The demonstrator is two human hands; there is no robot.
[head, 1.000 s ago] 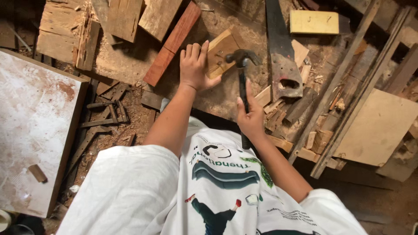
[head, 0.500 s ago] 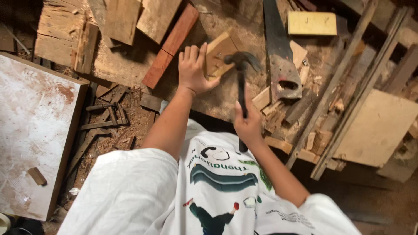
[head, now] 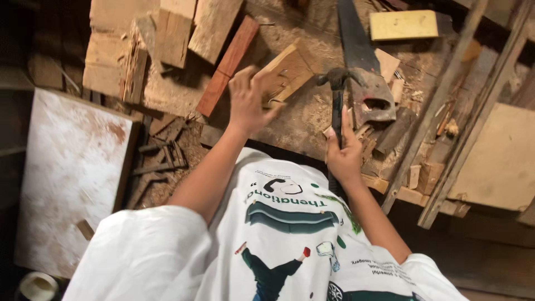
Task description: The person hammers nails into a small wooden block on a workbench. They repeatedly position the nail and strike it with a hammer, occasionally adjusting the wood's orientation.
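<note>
My left hand (head: 249, 100) rests on the near edge of a small light wooden block (head: 288, 69) that lies on the sawdust-covered workbench (head: 301, 120). My right hand (head: 343, 153) grips the dark handle of a claw hammer (head: 337, 97). The hammer head hangs just right of the block, beside a hand saw (head: 362, 67) lying flat with its handle toward me. A white printed shirt fills the bottom of the view.
A reddish wooden bar (head: 228, 64) and rough planks (head: 167, 39) lie at the upper left. A yellow block (head: 404, 25) sits at the top right, and long slats (head: 457, 106) lean on the right. A white stained board (head: 67, 173) stands at left.
The hammer head has shifted right, away from the block toward the saw. My left hand stays on the block, fingers slightly lifted and blurred.
</note>
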